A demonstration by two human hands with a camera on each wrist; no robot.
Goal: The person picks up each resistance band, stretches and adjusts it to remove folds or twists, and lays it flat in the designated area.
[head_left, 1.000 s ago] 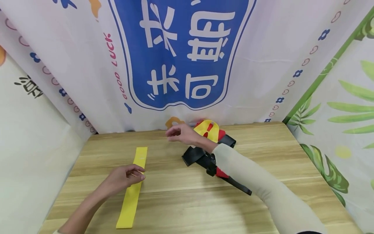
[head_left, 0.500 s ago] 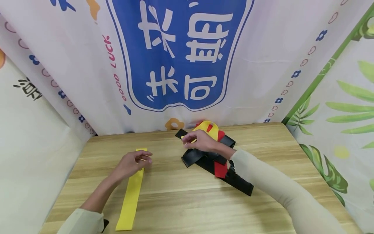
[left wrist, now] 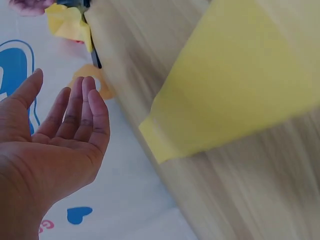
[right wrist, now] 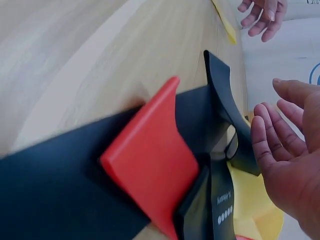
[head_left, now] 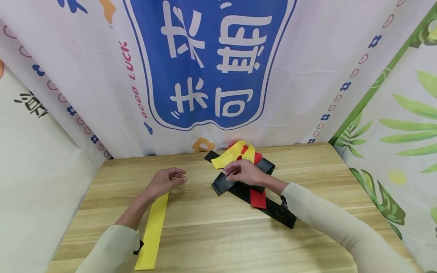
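Note:
A long yellow resistance band lies flat on the left part of the wooden table. Above its far end hovers my left hand, fingers slightly bent and holding nothing; the left wrist view shows its bare palm. To the right is a loose pile of resistance bands: a yellow one at the back, a black one stretching toward the front right, and a folded red one across it. My right hand is over this pile, its loosely bent fingers empty in the right wrist view.
The wooden table ends at a white curtain with a blue printed panel. Printed cloth also hangs at the left and right sides. Small white print marks a black band in the pile.
My right hand has moved right and nearer, from beyond the pile's left side to over it, uncovering the yellow band's end. The left hand has moved farther forward and right along the long yellow band.

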